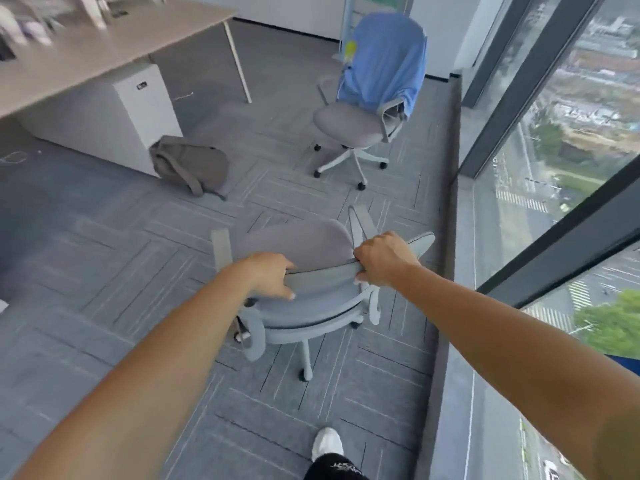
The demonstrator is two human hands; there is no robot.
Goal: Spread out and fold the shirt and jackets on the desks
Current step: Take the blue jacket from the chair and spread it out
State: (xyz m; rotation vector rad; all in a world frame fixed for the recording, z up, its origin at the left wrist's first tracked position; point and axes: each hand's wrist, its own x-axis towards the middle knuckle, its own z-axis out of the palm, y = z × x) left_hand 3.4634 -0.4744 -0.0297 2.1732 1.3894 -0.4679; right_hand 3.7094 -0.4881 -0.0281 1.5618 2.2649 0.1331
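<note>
The left hand (pixel 273 275) and right hand (pixel 384 259) curl their fingers round the backrest of the grey fabric swivel chair (pixel 304 306), probably to wheel it aside. The light-blue cloth shirt (pixel 384 57) drapes a farther chair (pixel 349 126)

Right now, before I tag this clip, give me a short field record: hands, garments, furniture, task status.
left hand: grips the top edge of the near chair backrest
right hand: grips the same edge, further right
garment: blue garment draped over the far chair backrest
desk: upper left, items on it too blurred to name
floor: grey backpack at the corner of the white cabinet under the desk
task status: no garment in hand, none spread out
</note>
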